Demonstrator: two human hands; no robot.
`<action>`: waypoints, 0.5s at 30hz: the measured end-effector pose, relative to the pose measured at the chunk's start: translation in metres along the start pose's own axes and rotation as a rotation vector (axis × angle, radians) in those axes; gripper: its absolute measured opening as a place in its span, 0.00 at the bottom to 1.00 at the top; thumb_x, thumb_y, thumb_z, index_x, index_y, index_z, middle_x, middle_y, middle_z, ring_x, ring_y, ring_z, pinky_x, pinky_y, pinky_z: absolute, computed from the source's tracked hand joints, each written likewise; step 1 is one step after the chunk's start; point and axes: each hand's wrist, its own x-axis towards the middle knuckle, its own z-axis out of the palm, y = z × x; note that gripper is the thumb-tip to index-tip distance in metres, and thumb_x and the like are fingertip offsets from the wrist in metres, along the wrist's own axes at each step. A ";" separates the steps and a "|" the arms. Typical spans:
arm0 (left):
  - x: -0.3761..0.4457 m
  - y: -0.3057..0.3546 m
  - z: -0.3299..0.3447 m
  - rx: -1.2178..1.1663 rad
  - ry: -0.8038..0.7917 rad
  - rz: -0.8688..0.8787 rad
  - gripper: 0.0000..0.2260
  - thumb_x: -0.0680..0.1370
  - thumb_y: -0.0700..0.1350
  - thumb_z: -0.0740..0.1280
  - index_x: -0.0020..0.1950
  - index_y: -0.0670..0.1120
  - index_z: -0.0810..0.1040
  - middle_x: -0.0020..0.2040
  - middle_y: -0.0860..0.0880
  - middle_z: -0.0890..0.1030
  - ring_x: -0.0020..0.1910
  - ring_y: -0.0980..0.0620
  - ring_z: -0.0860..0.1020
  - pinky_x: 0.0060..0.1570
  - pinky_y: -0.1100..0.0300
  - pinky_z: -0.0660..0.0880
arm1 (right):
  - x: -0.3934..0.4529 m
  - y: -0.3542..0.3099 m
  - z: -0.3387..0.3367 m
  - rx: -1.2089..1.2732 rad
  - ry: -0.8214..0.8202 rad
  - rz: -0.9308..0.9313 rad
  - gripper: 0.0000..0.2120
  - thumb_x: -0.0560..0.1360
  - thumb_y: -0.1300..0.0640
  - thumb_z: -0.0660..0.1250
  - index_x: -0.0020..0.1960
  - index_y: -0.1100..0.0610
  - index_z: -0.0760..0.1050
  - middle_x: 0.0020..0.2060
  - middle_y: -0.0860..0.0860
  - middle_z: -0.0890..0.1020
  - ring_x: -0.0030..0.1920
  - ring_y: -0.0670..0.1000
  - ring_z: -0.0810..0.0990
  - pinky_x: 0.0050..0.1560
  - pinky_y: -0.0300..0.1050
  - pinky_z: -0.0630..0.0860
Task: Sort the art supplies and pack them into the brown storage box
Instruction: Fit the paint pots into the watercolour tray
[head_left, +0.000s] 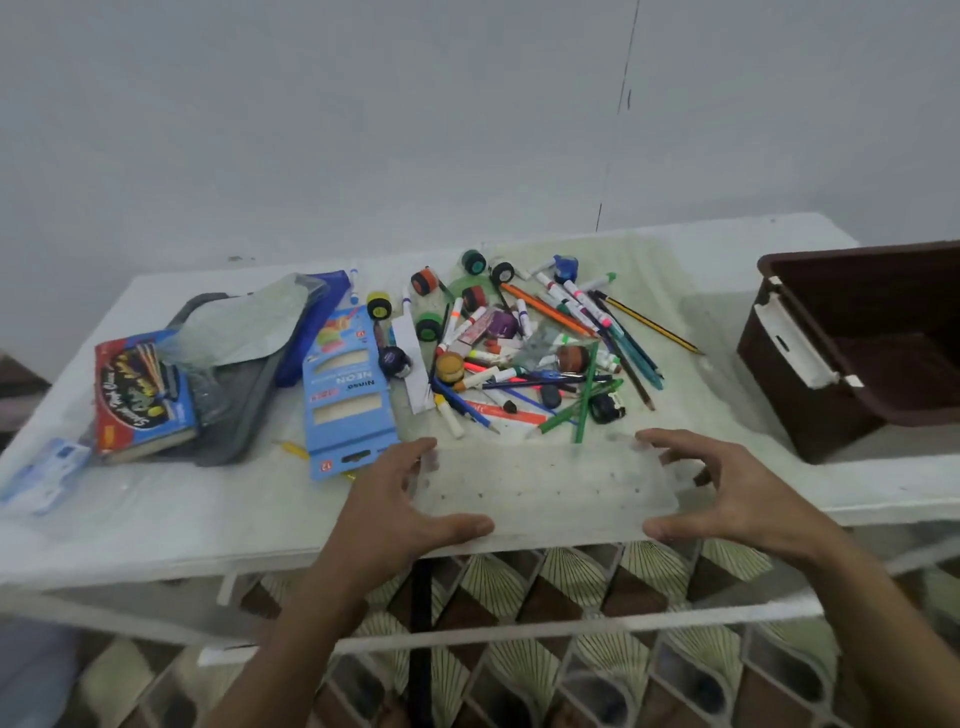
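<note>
- Art supplies (540, 343) lie heaped mid-table, brown storage box (852, 348) waiting off right.
- Left hand (410, 499) and right hand (727, 493) pinch a clear plastic case (545, 483) by its ends.
- Looks light, stiff and slick; end grips suit it.

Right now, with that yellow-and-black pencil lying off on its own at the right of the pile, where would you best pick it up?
Pinch the yellow-and-black pencil near mid-shaft, coming down from above. It lies flat on the table, angled away from the pile, with bare surface along both sides for fingertips, while its far end runs in among the markers.
</note>
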 end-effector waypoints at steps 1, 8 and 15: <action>-0.002 -0.001 0.007 0.026 0.009 0.005 0.45 0.53 0.64 0.79 0.68 0.56 0.71 0.60 0.60 0.71 0.57 0.59 0.71 0.54 0.64 0.68 | 0.000 0.004 -0.003 -0.038 -0.001 -0.011 0.38 0.56 0.47 0.83 0.63 0.39 0.73 0.59 0.32 0.75 0.56 0.33 0.71 0.49 0.29 0.69; -0.002 -0.007 0.034 0.257 -0.015 -0.012 0.52 0.52 0.76 0.70 0.71 0.55 0.68 0.67 0.57 0.69 0.65 0.53 0.67 0.66 0.55 0.67 | 0.008 0.034 -0.007 -0.159 -0.041 -0.039 0.41 0.56 0.44 0.82 0.64 0.35 0.68 0.58 0.41 0.70 0.58 0.36 0.69 0.50 0.28 0.67; 0.020 0.006 0.034 0.190 0.018 -0.080 0.51 0.56 0.67 0.77 0.75 0.53 0.63 0.74 0.52 0.64 0.71 0.51 0.64 0.70 0.50 0.65 | 0.035 0.031 -0.008 -0.129 0.013 -0.110 0.40 0.58 0.54 0.82 0.66 0.44 0.70 0.55 0.37 0.72 0.53 0.35 0.71 0.48 0.21 0.66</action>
